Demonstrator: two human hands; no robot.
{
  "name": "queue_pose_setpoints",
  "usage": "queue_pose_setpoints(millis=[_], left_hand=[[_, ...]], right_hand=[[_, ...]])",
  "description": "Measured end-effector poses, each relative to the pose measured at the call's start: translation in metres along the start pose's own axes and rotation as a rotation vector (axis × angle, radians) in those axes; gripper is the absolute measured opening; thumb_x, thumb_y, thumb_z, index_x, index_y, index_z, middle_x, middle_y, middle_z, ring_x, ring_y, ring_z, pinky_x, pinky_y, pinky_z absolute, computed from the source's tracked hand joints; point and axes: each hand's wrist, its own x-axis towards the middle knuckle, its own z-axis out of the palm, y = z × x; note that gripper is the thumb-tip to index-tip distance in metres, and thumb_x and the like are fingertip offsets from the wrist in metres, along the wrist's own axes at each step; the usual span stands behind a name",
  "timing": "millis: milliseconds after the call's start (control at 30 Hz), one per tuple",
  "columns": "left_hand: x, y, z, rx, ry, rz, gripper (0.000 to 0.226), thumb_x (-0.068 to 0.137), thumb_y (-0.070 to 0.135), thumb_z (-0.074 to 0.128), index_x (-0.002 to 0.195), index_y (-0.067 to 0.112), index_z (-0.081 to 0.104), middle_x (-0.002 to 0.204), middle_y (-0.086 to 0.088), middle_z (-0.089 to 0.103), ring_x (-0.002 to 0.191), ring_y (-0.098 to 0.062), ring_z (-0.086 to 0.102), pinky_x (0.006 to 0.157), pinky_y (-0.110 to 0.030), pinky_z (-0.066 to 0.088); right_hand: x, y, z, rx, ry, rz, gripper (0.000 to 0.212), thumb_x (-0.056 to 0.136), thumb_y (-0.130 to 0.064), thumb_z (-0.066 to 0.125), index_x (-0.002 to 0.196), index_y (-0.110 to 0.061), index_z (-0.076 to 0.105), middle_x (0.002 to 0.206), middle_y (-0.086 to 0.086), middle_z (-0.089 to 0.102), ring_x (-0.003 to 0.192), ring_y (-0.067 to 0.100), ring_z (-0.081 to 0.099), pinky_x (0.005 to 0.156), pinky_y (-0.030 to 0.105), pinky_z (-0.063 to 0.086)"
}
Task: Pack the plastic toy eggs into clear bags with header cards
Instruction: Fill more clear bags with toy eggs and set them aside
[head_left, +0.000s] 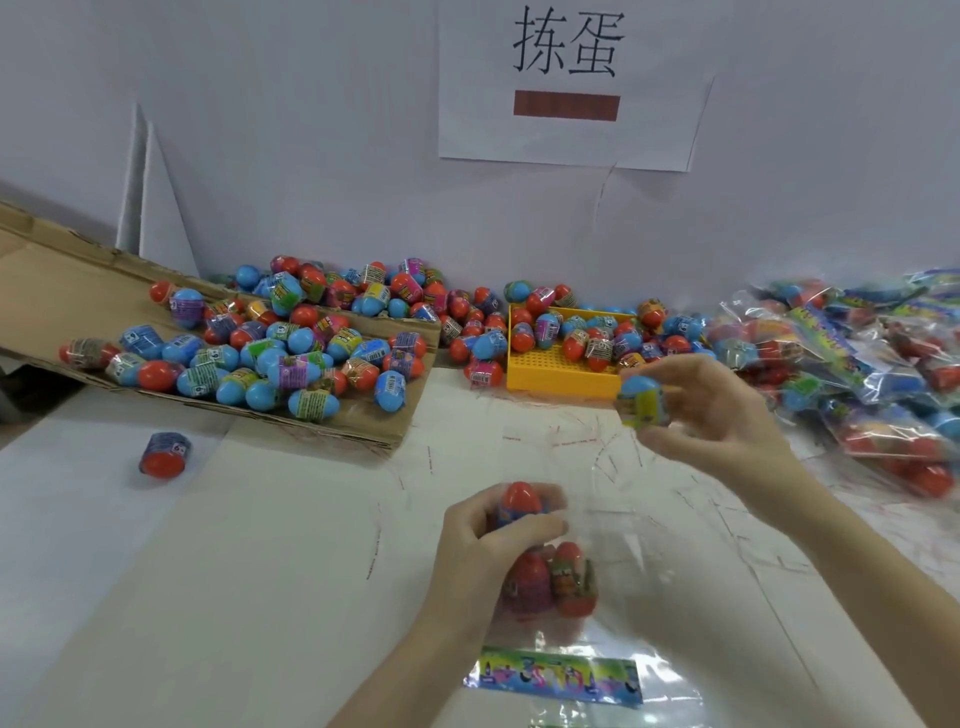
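Note:
My left hand (488, 540) grips a red-topped toy egg (521, 498) at the mouth of a clear bag (623, 587) lying in front of me. Two red eggs (556, 582) sit inside the bag, partly hidden under my fingers. The bag's colourful header card (555, 675) lies at its near end. My right hand (701, 410) holds a blue egg with a yellow-green label (642, 400) in the air above the bag. Loose red and blue eggs (270, 353) fill a flattened cardboard sheet at the left.
A yellow plastic tray (561, 376) holding eggs stands at the back centre. Packed bags (857, 364) are heaped at the right. A single egg (165, 454) lies alone on the white table at the left. A paper sign (566, 83) hangs on the wall.

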Motion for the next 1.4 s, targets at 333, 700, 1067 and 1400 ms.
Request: queue_pose_setpoints(millis=[333, 700, 1067, 1400], left_hand=[[-0.005, 0.004, 0.0, 0.041, -0.029, 0.086, 0.026, 0.069, -0.005, 0.069, 0.084, 0.017, 0.071, 0.086, -0.004, 0.075, 0.091, -0.025, 0.069, 0.07, -0.024, 0.056], [-0.009, 0.007, 0.001, 0.101, -0.05, 0.109, 0.031, 0.069, -0.006, 0.07, 0.082, 0.022, 0.071, 0.073, 0.004, 0.073, 0.067, -0.004, 0.067, 0.058, -0.016, 0.051], [-0.007, 0.007, -0.001, 0.051, -0.044, 0.027, 0.025, 0.068, -0.004, 0.07, 0.074, 0.019, 0.076, 0.076, -0.005, 0.072, 0.066, -0.011, 0.064, 0.061, -0.018, 0.054], [-0.009, 0.006, -0.001, 0.154, -0.145, 0.055, 0.029, 0.055, 0.018, 0.061, 0.08, 0.025, 0.071, 0.072, 0.005, 0.069, 0.065, -0.004, 0.06, 0.06, -0.015, 0.05]], right_hand=[[-0.002, -0.063, 0.022, -0.817, -0.41, -0.267, 0.036, 0.09, -0.018, 0.052, 0.123, -0.03, 0.048, 0.107, -0.02, 0.045, 0.087, -0.008, 0.047, 0.082, 0.002, 0.039], [0.0, -0.068, 0.028, -1.149, -0.645, -0.187, 0.037, 0.095, -0.019, 0.044, 0.122, -0.045, 0.046, 0.113, -0.025, 0.041, 0.09, -0.002, 0.012, 0.072, 0.026, 0.012], [-0.003, -0.059, 0.031, -0.956, -0.258, -0.259, 0.037, 0.084, -0.037, 0.059, 0.121, -0.038, 0.053, 0.121, -0.02, 0.052, 0.109, 0.002, 0.033, 0.08, 0.025, 0.015], [0.006, -0.055, 0.046, -0.527, -0.282, -0.077, 0.011, 0.079, -0.019, 0.067, 0.083, -0.029, 0.064, 0.07, -0.02, 0.062, 0.072, -0.006, 0.058, 0.07, 0.01, 0.047]])
